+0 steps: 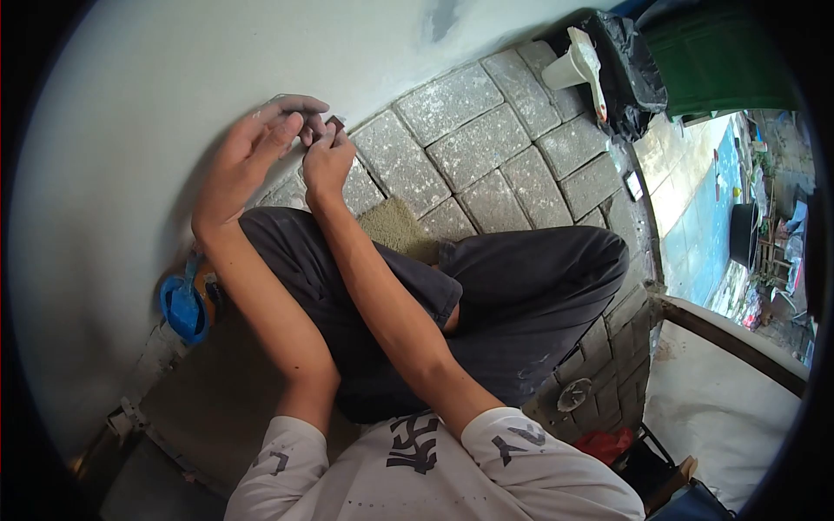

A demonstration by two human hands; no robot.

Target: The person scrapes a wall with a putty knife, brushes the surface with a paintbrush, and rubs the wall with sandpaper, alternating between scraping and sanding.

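My right hand (328,169) is closed on a small dark red-brown piece (336,125) with a pale tip; its exact kind is too small to make out. Close beside it, my left hand (252,156) has its fingers bent and spread, thumb apart, with the fingertips near the piece. Whether those fingertips touch it is hidden. Both hands are next to the pale wall (139,165), low over the paving. Pale dust marks the left fingers.
Grey paving blocks (478,135) spotted with white lie ahead, with a greenish mat (391,226) by my legs. A blue plastic container (184,313) stands at left. At upper right are a white cup (565,71), a black plastic bag (630,65) and a green bin (721,61).
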